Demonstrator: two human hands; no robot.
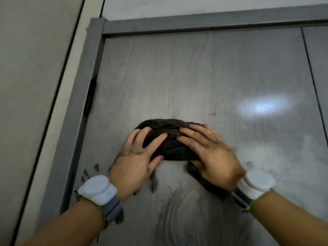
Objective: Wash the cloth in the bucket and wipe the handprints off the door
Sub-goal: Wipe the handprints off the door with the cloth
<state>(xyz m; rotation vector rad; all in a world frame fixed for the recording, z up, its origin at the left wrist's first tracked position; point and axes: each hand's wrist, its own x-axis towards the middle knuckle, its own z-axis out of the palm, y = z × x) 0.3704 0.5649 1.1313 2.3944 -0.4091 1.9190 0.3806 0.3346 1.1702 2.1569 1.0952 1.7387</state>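
A: Starting left of the cloth, what's there?

B: The grey door frame [83, 96] with its dark hinge [89, 96]. Lower, left of the cloth and just beside the left wrist, dark handprints [88, 173] sit on the door [177, 77], not yet wiped.

A: And the hands?

B: The left hand [136, 157] lies on the left part of the cloth [166, 128], fingers spread and fairly straight, pressing it flat to the door. The right hand [211, 150] presses the right part the same way, though its thumb looks tucked round the lower edge; I cannot tell for sure. A tail of cloth hangs below that hand.

A: Each wrist carries something?

B: 1 white wristband unit [96, 189] on the left, another on the right.

A: How should the wipe go?

B: I'd judge firm, even pressure from both palms, dragging the cloth down-left over the prints in overlapping passes. Smears below the cloth suggest rinsing may be needed; the bucket is out of view.
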